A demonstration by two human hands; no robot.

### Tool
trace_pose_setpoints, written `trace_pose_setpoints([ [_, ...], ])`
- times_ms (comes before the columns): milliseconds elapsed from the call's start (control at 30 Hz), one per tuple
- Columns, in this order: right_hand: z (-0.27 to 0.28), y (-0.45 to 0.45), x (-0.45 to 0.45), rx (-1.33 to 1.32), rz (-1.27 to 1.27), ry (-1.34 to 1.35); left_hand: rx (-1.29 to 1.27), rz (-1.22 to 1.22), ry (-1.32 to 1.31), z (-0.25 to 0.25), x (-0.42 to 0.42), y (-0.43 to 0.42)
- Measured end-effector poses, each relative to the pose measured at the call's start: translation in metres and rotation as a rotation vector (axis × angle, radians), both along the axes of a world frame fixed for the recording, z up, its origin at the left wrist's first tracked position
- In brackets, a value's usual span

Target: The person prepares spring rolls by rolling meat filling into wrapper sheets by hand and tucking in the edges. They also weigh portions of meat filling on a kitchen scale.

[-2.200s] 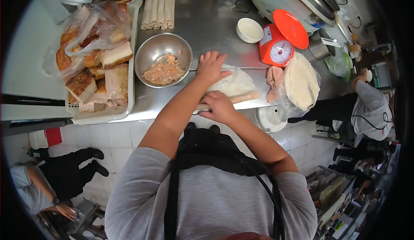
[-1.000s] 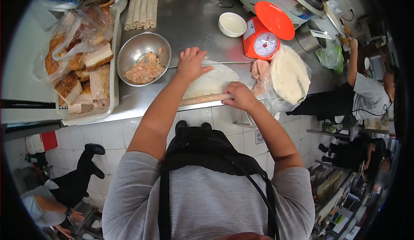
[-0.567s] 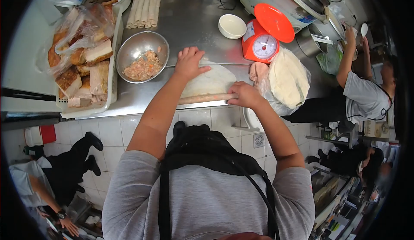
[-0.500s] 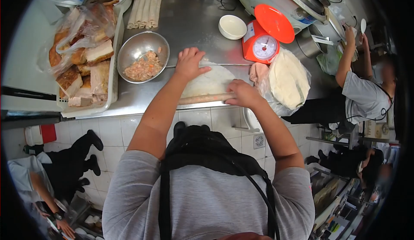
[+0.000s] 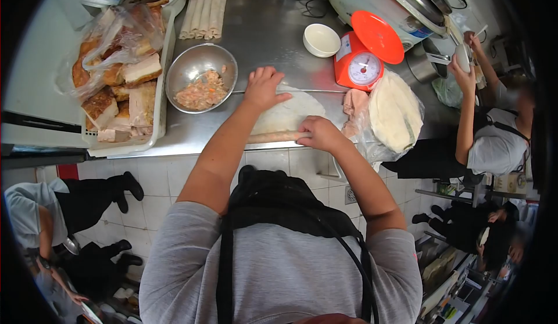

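Since the earliest frame, the right hand (image 5: 319,133) has shifted along the slim, pale, pink-flecked roll (image 5: 273,138), from its left stretch to its right end. Now its fingers close narrowly on that end. Left hand (image 5: 264,87) lies flat, fingers extended and thumb spread wide, with the thumb over the thin, translucent whitish sheet (image 5: 293,110). The roll lies along the sheet's near edge, close to the front edge of the shiny steel surface (image 5: 264,39).

Left of the sheet stands a round, shiny metal bowl (image 5: 190,68) with pinkish-orange minced filling (image 5: 203,91) in it. Behind that bowl, several long, pale finished rolls (image 5: 203,13) lie side by side. Right of the sheet are a crumpled, pale pink piece (image 5: 353,111) and a flat, round, cream-coloured stack (image 5: 397,111) on clear plastic. Behind these sit a red dial scale (image 5: 365,69) and a small white bowl (image 5: 321,49).
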State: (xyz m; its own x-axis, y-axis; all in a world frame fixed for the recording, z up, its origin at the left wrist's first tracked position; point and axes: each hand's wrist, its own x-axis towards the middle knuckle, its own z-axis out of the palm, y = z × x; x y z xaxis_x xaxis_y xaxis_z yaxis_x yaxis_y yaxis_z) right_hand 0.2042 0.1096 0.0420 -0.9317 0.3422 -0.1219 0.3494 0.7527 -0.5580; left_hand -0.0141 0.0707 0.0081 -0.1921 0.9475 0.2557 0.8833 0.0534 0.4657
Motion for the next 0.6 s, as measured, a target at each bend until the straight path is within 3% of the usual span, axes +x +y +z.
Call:
trace_pose_setpoints([
  [467, 0.009, -0.020, -0.021, 0.044, 0.016, -0.103, -0.002, -0.024, -0.020, -0.002, -0.002, 0.001],
  [600, 0.012, -0.029, -0.035, 0.081, 0.026, -0.018, 0.001, -0.021, -0.026, -0.003, -0.002, 0.001],
])
